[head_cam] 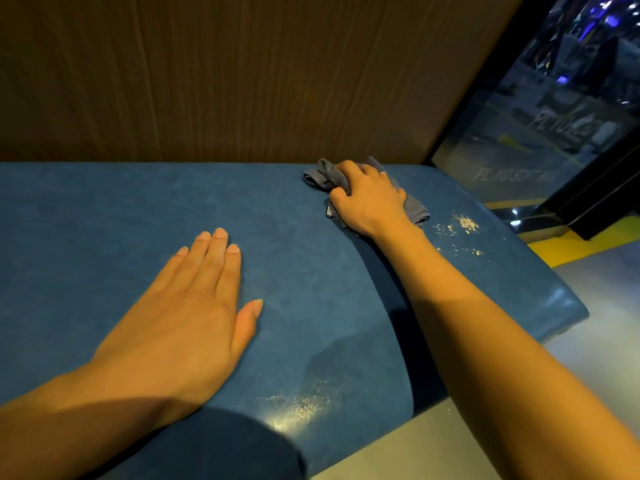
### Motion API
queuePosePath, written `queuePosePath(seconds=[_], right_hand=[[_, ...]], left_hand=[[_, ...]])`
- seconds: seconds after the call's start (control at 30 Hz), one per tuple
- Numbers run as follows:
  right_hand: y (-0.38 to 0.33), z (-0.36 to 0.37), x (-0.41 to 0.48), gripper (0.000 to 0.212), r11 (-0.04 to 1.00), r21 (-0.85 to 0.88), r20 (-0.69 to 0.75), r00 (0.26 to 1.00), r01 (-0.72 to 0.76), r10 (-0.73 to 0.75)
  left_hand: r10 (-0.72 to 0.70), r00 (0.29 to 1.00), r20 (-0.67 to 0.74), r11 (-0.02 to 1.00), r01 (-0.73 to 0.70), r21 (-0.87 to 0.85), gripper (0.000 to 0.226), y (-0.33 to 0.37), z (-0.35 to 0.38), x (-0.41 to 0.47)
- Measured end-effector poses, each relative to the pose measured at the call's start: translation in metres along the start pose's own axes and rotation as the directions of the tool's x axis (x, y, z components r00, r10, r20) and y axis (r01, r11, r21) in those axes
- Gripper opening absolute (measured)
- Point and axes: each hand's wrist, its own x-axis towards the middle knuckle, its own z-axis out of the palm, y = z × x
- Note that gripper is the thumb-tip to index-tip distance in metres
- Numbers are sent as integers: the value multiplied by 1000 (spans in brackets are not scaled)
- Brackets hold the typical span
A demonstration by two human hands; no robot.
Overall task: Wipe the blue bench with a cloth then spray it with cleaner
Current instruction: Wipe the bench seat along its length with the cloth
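Note:
The blue bench (104, 209) fills the lower part of the head view, its padded seat running left to right. My right hand (369, 199) presses a crumpled grey cloth (320, 176) onto the seat near the back right, fingers curled over it. My left hand (194, 306) lies flat on the seat at the left, palm down, fingers together and holding nothing. Pale crumbs (464, 225) are scattered just right of the cloth. Another dusty, shiny patch (298, 408) sits near the front edge. No spray bottle is in view.
A brown wood-grain wall panel (225, 74) rises right behind the bench. A dark-framed glass panel (540, 133) stands at the right end. Grey floor (595, 341) and a yellow strip (571, 244) lie beyond the bench's rounded right end.

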Motion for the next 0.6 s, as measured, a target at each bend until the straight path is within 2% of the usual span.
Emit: queuePosePath(seconds=[0.13,0.4,0.53,0.6], right_hand=[[1,0,-35,36,1000,2,-35,999,27,-27],[8,-8,-120,43,999,9,20,999,40,-40],[26,-18,-170,58,995,58,-39,996,80,-78],[42,-21,-185,57,992,96,-69,994,87,-81]], left_hand=[[9,998,69,1000,-9,-7,76,-1,2,-1],[-10,990,138,1000,13,-24,77,-4,7,2],[-38,985,170,999,39,0,94,-2,5,5],[-61,980,188,998,54,42,83,0,2,9]])
